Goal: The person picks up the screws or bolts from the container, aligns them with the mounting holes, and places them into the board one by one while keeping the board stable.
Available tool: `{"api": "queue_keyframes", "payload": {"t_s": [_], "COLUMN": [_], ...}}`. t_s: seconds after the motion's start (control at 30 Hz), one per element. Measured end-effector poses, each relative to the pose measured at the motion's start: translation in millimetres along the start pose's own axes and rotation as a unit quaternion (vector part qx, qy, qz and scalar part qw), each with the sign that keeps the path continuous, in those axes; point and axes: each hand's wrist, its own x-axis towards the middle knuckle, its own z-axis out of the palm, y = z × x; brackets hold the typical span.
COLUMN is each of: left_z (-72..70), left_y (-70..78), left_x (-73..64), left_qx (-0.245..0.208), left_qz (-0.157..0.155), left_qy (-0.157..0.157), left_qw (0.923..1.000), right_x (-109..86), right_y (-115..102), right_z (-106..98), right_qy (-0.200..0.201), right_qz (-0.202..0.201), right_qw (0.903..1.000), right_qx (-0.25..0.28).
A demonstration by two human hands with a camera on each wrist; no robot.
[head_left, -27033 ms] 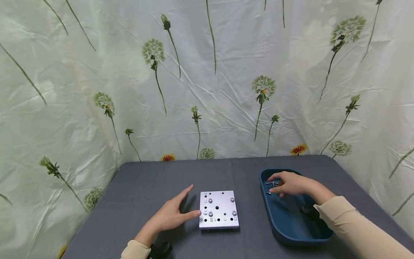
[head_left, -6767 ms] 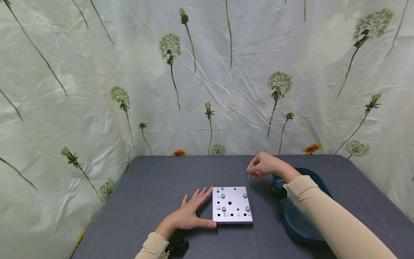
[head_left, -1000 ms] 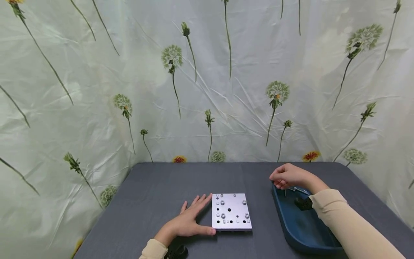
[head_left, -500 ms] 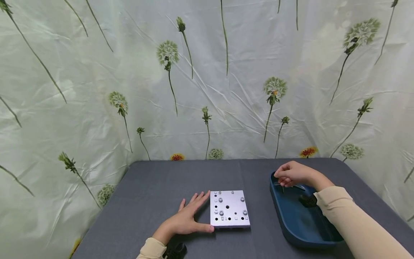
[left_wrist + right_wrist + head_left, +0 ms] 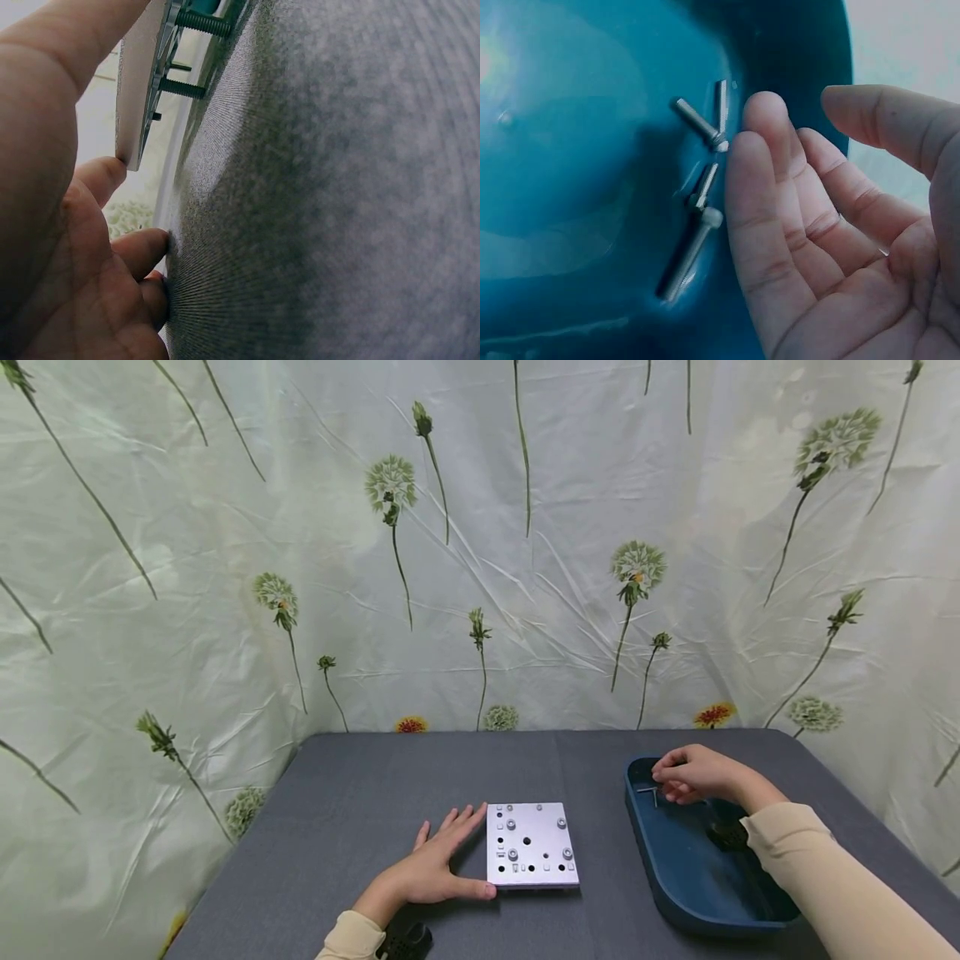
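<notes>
A square silver metal plate with holes and several bolt heads rests on the dark cloth. My left hand lies along its left side, fingers spread, with thumb and index fingertip touching the edge. Threaded bolt shanks stick out beneath the plate in the left wrist view. My right hand hovers over the back of the blue tray. Its thumb stands apart from the fingers and nothing is held. Right beside those fingers, several loose bolts of different sizes lie on the tray floor.
The grey-blue cloth covers the table. A flower-printed curtain hangs behind its far edge. Dark wrist devices sit under the left wrist and the right wrist.
Since 6.8 s ago, when it pinched a thin pin-like piece near the plate, my right hand has returned over the tray. In the last second it shifted slightly right. The left hand stays put.
</notes>
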Motion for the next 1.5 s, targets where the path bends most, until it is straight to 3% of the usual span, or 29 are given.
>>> {"api": "queue_keyframes", "payload": {"t_s": [0.3,0.73,1.03,1.3,1.5], "left_z": [-2.3,0.6,0.3,-3.1,-0.6], "left_y": [0.1,-8.9,-6.3,3.2,-5.5], "left_x": [0.9,1.4,2.8,-0.3,2.5], "left_qx": [0.013,0.007,0.016,0.009,0.008], "left_qz": [-0.018,0.006,-0.012,-0.008,-0.003], "left_qy": [-0.011,-0.003,-0.008,-0.014,-0.014], "left_qw": [0.9997,1.0,0.9998,0.9998,0.9999], "right_x": [1.6,6.4,8.2,8.7,10.0], "right_y": [7.3,12.0,15.7,18.7,17.5], "right_z": [6.4,13.9,15.2,16.5,17.1], "right_qy": [0.009,0.004,0.007,0.018,0.028], "right_qz": [0.003,-0.004,-0.006,-0.006,0.001], "right_qw": [0.9999,0.9991,0.9985,0.998,0.9978], "right_qx": [-0.006,-0.041,-0.054,-0.06,-0.06]}}
